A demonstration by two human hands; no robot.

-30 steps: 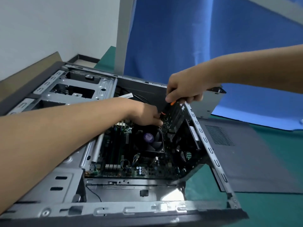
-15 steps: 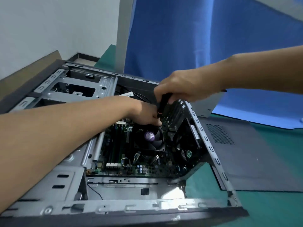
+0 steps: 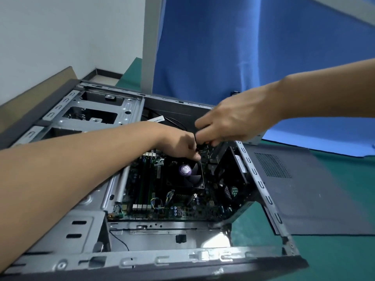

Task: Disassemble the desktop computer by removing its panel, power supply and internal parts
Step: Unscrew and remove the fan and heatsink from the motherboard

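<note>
The desktop computer case (image 3: pixel 162 260) lies on its side on a green mat (image 3: pixel 334 256), open face up. It is stamped grey sheet metal with slotted rails, and its near edge is blurred. Just beside it on the right, flat on the mat, lies the removed side panel (image 3: pixel 304 189), matt dark grey with a perforated vent patch.

Both bare forearms reach in from the near side and meet over the far end of the motherboard (image 3: pixel 182 203). The right hand (image 3: pixel 229 120) comes in from the right, knuckles up, with its fingers curled down round a slim dark handle (image 3: pixel 199 141). What tool it belongs to is hard to make out. The left hand (image 3: pixel 178 142) angles down from the left. Its curled fingertips sit at the far edge of the square black cooler fan (image 3: pixel 192 179), right against the handle. I cannot tell whether they pinch anything.

The board is dark green and crowded, with upright memory sticks (image 3: pixel 145 179) left of the fan, whose hub carries a round purple label. The right hand hides most of a light grey metal box (image 3: pixel 254 138) behind it.
</note>
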